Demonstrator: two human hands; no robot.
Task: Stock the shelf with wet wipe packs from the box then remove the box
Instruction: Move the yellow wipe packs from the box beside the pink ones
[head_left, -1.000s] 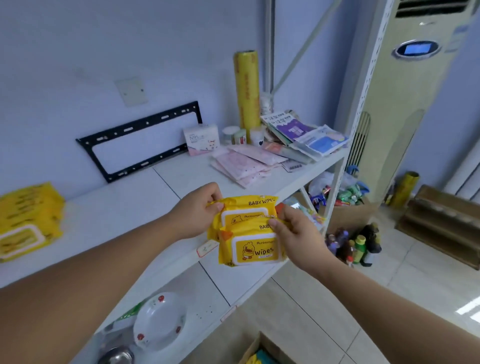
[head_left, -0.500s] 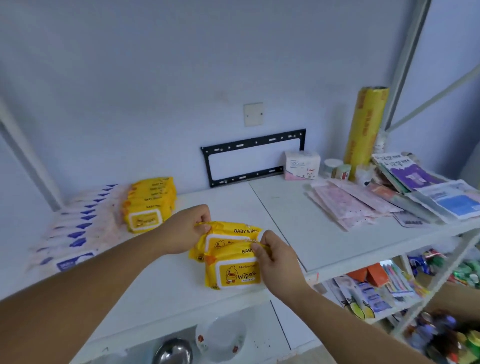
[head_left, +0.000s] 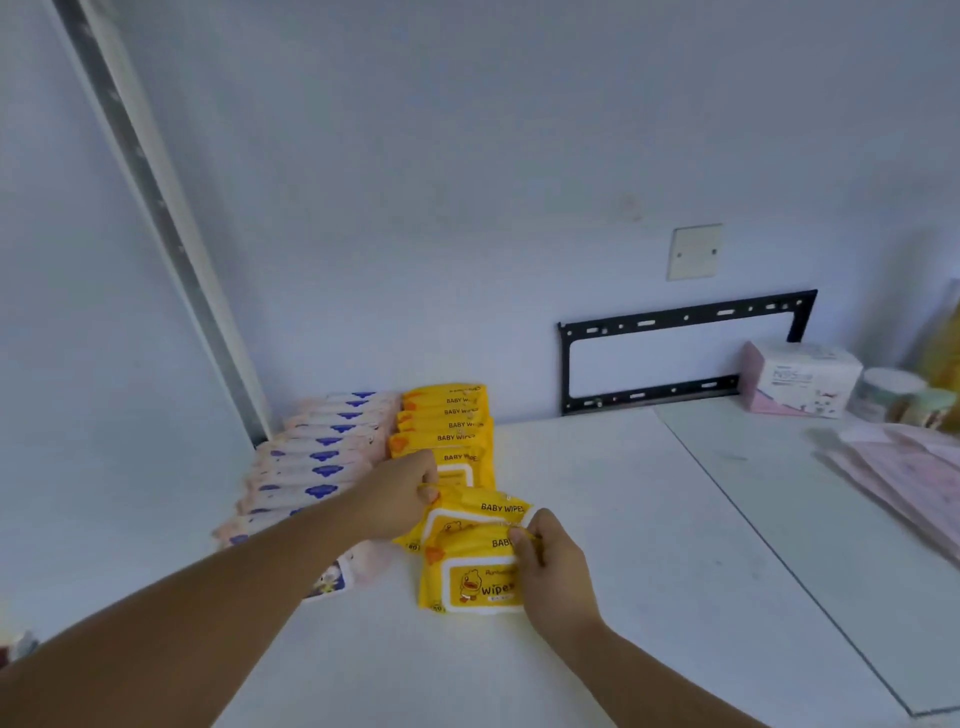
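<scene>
Two yellow baby wipe packs (head_left: 470, 566) overlap on the white shelf (head_left: 649, 545), the front one showing a duck label. My left hand (head_left: 400, 493) pinches the top left corner of the rear pack. My right hand (head_left: 553, 566) pinches the top right edge of the front pack. Just behind them stands a row of several yellow baby wipe packs (head_left: 447, 421). The box is out of sight.
A row of white and pink packs with blue marks (head_left: 317, 457) lies left of the yellow row, against a slanted metal upright (head_left: 171, 249). A black wall bracket (head_left: 675, 353), a pink-white box (head_left: 800, 379), small jars (head_left: 893, 395) and flat pink packets (head_left: 909, 467) sit to the right.
The view has swung left along the shelf. Both hands have carried the two yellow packs leftward and toward the wall, down to the shelf in front of the yellow row.
</scene>
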